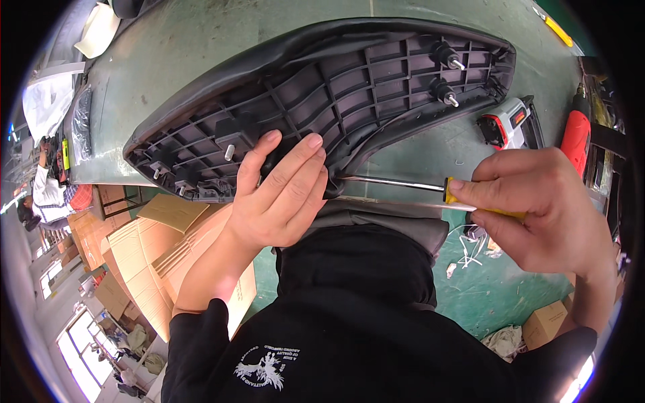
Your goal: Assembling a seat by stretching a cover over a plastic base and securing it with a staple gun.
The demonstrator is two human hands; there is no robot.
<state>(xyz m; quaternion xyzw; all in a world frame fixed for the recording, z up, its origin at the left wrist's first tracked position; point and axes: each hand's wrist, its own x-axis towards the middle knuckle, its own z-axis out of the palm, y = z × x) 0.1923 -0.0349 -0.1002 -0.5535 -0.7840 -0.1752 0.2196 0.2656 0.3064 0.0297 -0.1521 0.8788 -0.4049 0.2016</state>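
Note:
A black motorcycle seat (383, 74) lies with its ribbed plastic underside facing up, several metal studs standing out of it. My left hand (285, 191) grips its near edge, with the fingers lying over the ribs. In my right hand (537, 208) is a screwdriver (396, 183) with a yellow handle. Its steel shaft points left, and the tip meets the seat's near edge just right of my left hand, where the cover hides the very end. Below the shaft, a thin pale strip sticks out from my right fingers; I cannot tell what it is.
On the green table (175, 67), a staple gun (507, 124) sits right of the seat, with a red power tool (576, 138) beyond it. A yellow cutter (557, 30) lies at the far right. Cardboard boxes (161, 262) stand at lower left. Another person (54, 191) is at far left.

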